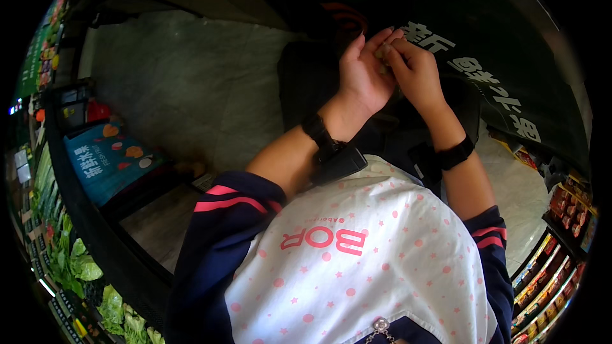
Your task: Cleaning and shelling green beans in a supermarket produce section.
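My left hand [363, 81] is turned palm up with its fingers slightly curled. Small pale yellowish pieces [383, 59] lie in that palm, too small to identify. Over them, my right hand [420, 74] bends its thumb and fingers together and appears to pinch one of the pieces. The right fingers partly hide the pieces and the left fingertips. Both hands are close together, held out in front of my body. Black bands circle both wrists, and a dark flat device [339, 167] is strapped at the left one.
A dark green cloth [516, 71] with white writing hangs at upper right. Leafy vegetables [86, 267] fill a shelf at left, near a blue printed bag [112, 160]. Packaged goods [550, 291] line shelves at lower right. Grey tiled floor [191, 81] shows beyond.
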The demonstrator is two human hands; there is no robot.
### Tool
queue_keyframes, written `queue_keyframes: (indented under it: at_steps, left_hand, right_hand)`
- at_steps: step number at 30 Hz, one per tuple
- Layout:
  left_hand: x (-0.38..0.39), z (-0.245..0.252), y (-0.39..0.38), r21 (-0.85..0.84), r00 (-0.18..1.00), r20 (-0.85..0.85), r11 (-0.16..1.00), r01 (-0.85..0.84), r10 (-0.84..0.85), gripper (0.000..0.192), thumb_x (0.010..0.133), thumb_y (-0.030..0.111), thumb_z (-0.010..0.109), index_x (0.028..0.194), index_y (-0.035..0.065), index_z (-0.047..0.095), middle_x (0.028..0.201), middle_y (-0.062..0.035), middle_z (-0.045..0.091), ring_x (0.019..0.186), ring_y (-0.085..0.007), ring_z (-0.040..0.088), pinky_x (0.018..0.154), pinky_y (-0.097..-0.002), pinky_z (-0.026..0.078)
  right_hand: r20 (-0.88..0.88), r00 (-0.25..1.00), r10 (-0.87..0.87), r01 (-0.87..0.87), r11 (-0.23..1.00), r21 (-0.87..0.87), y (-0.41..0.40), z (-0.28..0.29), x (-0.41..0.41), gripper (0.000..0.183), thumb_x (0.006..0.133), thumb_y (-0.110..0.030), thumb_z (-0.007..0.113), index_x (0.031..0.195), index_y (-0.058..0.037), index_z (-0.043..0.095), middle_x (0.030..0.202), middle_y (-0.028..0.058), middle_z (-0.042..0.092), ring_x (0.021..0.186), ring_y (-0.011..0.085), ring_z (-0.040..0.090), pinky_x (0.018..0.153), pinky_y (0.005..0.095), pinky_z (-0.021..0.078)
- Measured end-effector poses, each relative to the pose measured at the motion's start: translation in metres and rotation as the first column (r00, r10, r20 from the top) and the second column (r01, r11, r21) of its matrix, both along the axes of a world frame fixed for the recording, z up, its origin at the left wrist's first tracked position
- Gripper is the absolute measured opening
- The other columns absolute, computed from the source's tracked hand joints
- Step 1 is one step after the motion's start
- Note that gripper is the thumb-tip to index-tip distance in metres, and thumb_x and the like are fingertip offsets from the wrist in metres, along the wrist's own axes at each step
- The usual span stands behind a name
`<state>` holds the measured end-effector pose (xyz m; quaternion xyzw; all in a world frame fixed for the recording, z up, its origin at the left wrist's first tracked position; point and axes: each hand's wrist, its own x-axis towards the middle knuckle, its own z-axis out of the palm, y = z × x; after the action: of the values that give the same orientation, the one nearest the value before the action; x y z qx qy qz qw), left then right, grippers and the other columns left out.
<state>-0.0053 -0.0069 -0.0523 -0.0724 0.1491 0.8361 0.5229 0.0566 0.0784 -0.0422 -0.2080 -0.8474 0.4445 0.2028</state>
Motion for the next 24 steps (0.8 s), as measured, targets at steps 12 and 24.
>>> queue_keyframes:
  at_steps: [12,24]
  left_hand:
    - [-0.023,-0.020,-0.020,-0.142,0.977,0.082,0.973,-0.184,0.197,0.041,0.085,0.031,0.031,0.105,-0.0018,0.047,0.119,-0.0171,0.044,0.114,-0.0286,0.039,0.097,-0.0388,0.028]
    - [-0.037,-0.017,-0.029,-0.155,0.966,0.040,0.957,-0.245,0.254,0.037,0.086,0.027,0.032,0.102,-0.0031,0.047,0.120,-0.0175,0.043,0.115,-0.0287,0.038,0.096,-0.0390,0.030]
  right_hand:
    - [0.297,0.954,0.045,0.018,0.979,-0.205,0.025,0.001,0.011,0.025,0.075,-0.022,0.057,0.062,-0.0001,0.054,0.049,0.0080,0.048,0.045,0.0161,0.047,0.045,0.0273,0.0361]
    - [0.474,0.880,-0.011,-0.126,0.959,0.256,0.044,-0.039,-0.003,0.017,0.071,-0.019,0.060,0.074,-0.0027,0.060,0.068,0.0166,0.058,0.068,0.0328,0.057,0.060,0.0392,0.0455]
